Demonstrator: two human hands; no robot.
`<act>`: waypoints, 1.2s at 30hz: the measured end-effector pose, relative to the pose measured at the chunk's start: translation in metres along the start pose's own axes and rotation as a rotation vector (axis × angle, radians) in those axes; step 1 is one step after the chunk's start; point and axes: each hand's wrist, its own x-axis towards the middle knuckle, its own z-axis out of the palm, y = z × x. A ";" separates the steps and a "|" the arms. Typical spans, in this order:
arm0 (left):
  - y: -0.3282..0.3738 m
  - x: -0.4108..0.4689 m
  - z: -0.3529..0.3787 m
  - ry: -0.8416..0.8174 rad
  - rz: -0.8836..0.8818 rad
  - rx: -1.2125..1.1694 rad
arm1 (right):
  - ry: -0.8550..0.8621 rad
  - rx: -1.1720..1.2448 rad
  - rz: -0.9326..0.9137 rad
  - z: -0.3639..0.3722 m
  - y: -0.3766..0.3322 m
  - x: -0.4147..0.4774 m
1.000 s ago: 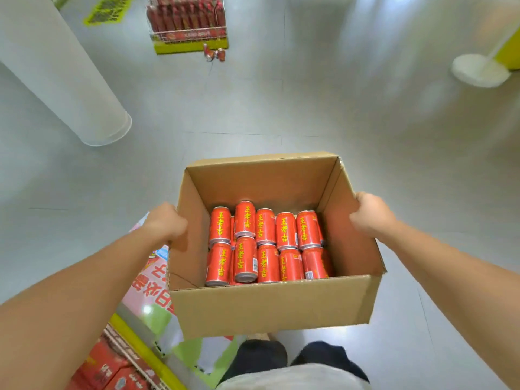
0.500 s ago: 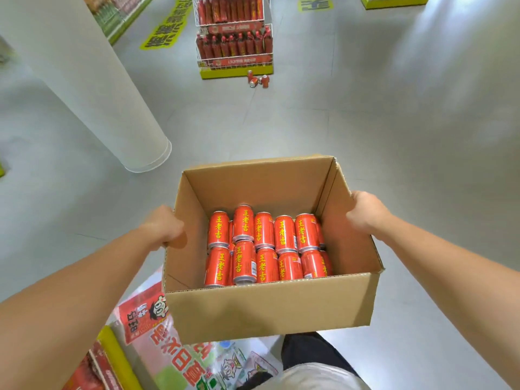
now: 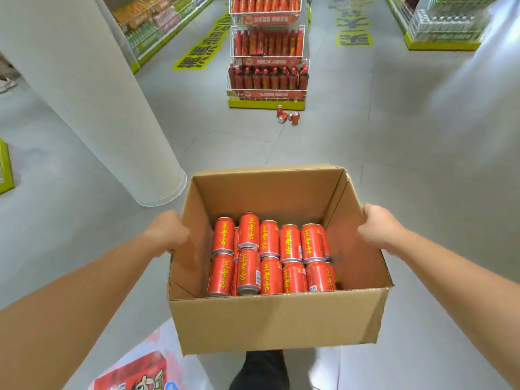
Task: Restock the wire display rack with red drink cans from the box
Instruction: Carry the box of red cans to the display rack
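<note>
- The left hand (image 3: 168, 232) grips the box (image 3: 278, 325) by its 9 o'clock wall and the right hand (image 3: 380, 226) by its 3 o'clock wall; the fingertips are hidden.
- The cans (image 3: 270, 257) lie inside the box, with any lower layers hidden.
- The rack (image 3: 267, 52) stands at 12 o'clock, its top cut off, with loose cans (image 3: 288, 116) blurred at its foot.

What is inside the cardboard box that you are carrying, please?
Red cans lie on their sides in two rows inside the cardboard box. They cover whatever is beneath them, so the number of layers cannot be told.
</note>
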 end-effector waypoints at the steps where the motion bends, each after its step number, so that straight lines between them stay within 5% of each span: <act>1: 0.005 0.015 -0.003 -0.013 0.010 0.006 | -0.007 -0.018 0.003 -0.003 -0.008 0.012; 36: 0.341 0.880 -0.282 -0.086 -0.044 -0.081 | -0.092 0.070 -0.028 -0.101 -0.456 0.869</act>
